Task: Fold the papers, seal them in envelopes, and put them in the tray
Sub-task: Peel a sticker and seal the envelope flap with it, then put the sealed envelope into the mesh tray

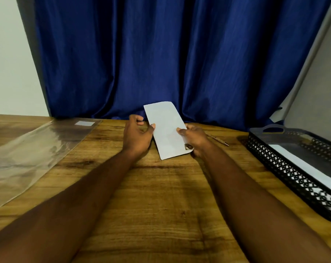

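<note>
Head view, near to far. Bare wooden desk (pixel 160 205) at 6 o'clock, both forearms reaching over it toward the centre. At 9 o'clock, flat on the wood: a clear plastic sleeve (pixel 28 149), empty as far as can be told.

At centre, lifted off the desk and tilted, long axis running from 5 toward 11 o'clock: a white envelope (pixel 165 130). Right hand (pixel 196 140) closed on its lower right edge, thumb on the near face, fingers hidden behind. Left hand (pixel 137 134) half curled, thumb tip just touching the left edge, other fingers bent and apart from the paper; more a steadying touch than a hold. Small dark mark near the lower right corner, too small to read. Flap side and seal not visible from here; cannot tell whether closed.

At 3 o'clock, well apart from the hands: black mesh tray (pixel 286 168) with a white envelope-like sheet lying inside. Just behind the right hand, on the desk: a thin pen (pixel 218 140).

Step in hand, judged: checking or pressing the seal, then over to the tray. Best done by running the left thumb firmly along the flap edge while keeping the right-hand pinch, then laying it flat, aligned with the sheet already in there.

Far side: blue curtain (pixel 170 54).
</note>
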The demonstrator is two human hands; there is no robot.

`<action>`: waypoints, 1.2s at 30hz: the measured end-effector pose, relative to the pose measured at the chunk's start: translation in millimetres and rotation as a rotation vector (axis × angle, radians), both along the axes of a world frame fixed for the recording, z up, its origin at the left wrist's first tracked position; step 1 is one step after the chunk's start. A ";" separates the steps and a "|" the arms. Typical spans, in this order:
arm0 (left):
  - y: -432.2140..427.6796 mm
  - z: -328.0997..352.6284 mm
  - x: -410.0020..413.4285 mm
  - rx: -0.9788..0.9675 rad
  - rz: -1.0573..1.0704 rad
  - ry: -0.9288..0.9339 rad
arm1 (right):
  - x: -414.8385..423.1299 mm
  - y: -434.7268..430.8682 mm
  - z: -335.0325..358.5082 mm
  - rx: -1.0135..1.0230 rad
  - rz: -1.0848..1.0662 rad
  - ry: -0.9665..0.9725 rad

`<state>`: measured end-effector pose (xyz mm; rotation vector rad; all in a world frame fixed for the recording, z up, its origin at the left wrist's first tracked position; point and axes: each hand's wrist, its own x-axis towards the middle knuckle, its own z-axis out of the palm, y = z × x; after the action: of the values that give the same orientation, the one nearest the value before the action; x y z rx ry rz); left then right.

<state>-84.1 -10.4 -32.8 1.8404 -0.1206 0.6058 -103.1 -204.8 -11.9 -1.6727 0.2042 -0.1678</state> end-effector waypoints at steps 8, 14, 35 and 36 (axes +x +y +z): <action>-49.7 18.6 -17.3 0.002 -0.155 -0.002 | -31.7 -65.3 44.9 -0.019 -0.045 -0.098; -126.3 33.6 -33.7 -0.054 -0.345 0.041 | -75.9 -153.0 90.0 -0.060 -0.185 -0.125; -309.6 1.6 -81.6 0.110 -0.518 0.115 | -191.1 -337.7 50.4 -0.833 -0.295 0.562; -310.1 1.5 -82.0 0.114 -0.523 0.122 | -189.4 -335.7 51.2 -0.874 -0.284 0.562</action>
<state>-166.1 -320.4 -31.3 1.8487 -0.5445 0.1216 -292.5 -540.5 39.3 -2.5322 0.8928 0.0189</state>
